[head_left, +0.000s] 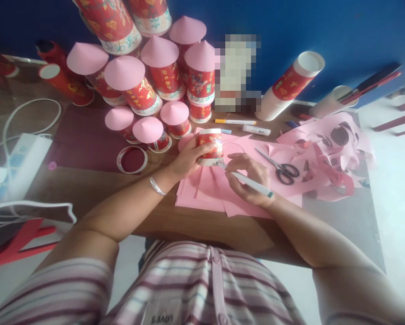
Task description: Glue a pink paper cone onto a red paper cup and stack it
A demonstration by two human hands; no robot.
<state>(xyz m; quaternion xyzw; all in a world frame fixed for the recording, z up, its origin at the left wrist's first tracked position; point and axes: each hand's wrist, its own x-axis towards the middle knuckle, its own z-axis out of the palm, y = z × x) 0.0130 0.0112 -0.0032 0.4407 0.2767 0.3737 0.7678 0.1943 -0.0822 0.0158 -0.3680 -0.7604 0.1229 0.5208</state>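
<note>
My left hand (188, 158) is wrapped round a small red paper tube (210, 146) with white bands and gold and coloured patterns. A white marker (251, 182) with a dark green end sits in my right hand (249, 178), its tip at the tube's lower white band. Beneath both hands lie pink paper sheets (202, 198), partly overlapping. Scissors (285, 171) with dark handles rest on the pink paper, right of my right hand. Just behind the tube lie a yellow-and-white marker (236, 122) and a white capped stick (256, 130).
Several red tubes with pink cone tops, such as this one (124, 74), stand at the back left. A cut ring (132, 160) lies left of my hand. Pink scraps (337, 149) cover the right side. A tall tube (290, 85) and a pen holder (334, 101) stand along the blue wall.
</note>
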